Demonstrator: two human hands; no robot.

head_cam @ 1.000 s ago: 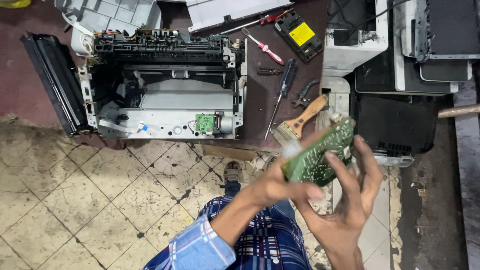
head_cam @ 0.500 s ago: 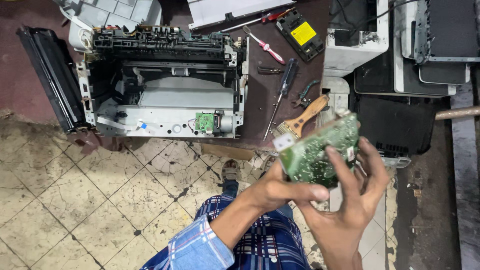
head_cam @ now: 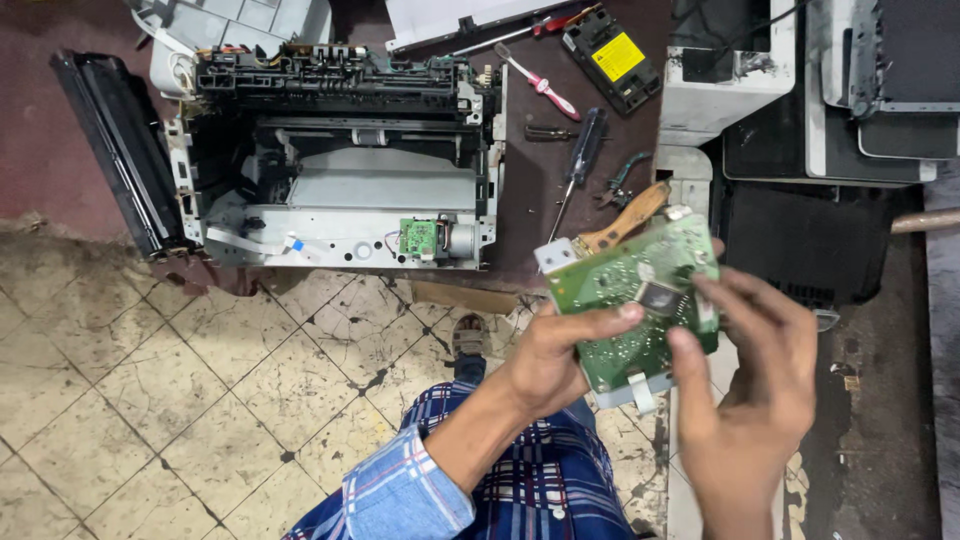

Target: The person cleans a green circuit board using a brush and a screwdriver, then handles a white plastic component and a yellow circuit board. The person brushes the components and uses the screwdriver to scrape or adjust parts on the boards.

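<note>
Green circuit board sits clamped in left hand's grip, right hand's fingertips pinching its edge.

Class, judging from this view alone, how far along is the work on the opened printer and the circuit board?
Done: the printer sits with covers off and its metal frame bare. In hand: the left hand and right hand grip the green circuit board above the floor. Left: screwdrivers lie unused on the bench; a small board remains mounted.
</note>
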